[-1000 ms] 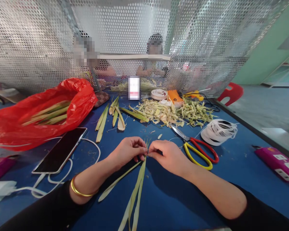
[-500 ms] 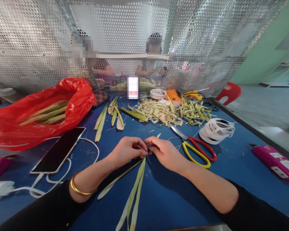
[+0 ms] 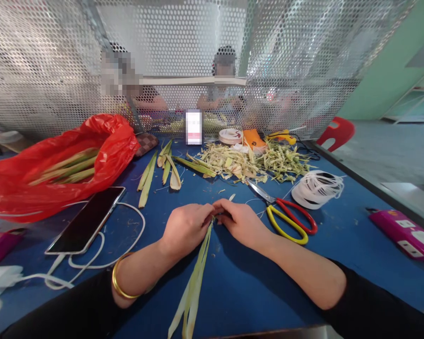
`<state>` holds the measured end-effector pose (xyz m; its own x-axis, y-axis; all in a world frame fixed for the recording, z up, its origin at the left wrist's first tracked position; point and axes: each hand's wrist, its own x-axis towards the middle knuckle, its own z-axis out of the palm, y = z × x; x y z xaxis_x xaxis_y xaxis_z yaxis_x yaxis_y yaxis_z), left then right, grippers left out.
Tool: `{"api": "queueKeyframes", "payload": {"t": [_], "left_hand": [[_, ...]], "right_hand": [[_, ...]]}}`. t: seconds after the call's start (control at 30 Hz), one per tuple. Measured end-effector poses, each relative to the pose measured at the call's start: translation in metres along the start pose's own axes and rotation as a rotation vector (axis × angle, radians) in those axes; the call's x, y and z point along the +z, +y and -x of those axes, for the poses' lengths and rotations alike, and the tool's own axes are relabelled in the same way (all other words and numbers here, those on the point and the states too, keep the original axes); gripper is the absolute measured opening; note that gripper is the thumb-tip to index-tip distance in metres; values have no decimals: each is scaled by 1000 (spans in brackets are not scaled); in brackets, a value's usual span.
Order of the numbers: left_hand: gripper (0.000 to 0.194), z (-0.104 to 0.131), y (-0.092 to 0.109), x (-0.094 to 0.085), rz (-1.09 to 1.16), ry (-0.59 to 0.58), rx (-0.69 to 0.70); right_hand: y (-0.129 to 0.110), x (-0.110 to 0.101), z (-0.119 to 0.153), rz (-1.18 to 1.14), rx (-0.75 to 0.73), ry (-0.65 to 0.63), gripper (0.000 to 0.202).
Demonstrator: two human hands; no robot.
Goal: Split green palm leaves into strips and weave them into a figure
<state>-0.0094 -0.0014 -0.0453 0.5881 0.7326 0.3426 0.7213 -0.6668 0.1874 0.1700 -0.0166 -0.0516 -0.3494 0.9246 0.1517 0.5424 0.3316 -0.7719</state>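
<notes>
My left hand and my right hand meet fingertip to fingertip over the middle of the blue table. Both are closed in a pinch at the gathered top end of long pale-green leaf strips. From there the strips hang toward me, fanning apart at the table's front. The left hand is turned back-up, so its fingertips are hidden. Exactly what lies between the fingers is too small to see. To the right of my right hand, scissors with one red and one yellow handle lie partly open.
Leaf pieces and a heap of shredded leaf lie behind my hands. A spool of white cord stands at right. On the left are a red plastic bag holding leaves and a phone with a white cable. Perforated mesh rises behind.
My left hand has rolled over, its back now upward and its fingers hidden. The separate strip that lay off to the left has gone from sight, and the thin thread no longer shows.
</notes>
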Motion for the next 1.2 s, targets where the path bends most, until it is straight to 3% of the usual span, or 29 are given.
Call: {"api": "queueKeyframes", "payload": {"t": [0.17,0.43,0.7,0.93,1.2], "left_hand": [[23,1,-2,5,-161,60,177],[29,-3,1,-2,-135,113,208],[27,-2,-1,-1,-59,137,210],[25,-2,-3,-3,80,87,62],[18,-9,-9,-8,245,-22,-228]], "right_hand": [[2,1,-1,-34,15,35,32],[3,0,-4,-194,55,38,34],[8,2,-5,-199,91,61,10],[6,-4,-6,-281,146,66,8],[1,-13,-4,-30,67,158,15]]}}
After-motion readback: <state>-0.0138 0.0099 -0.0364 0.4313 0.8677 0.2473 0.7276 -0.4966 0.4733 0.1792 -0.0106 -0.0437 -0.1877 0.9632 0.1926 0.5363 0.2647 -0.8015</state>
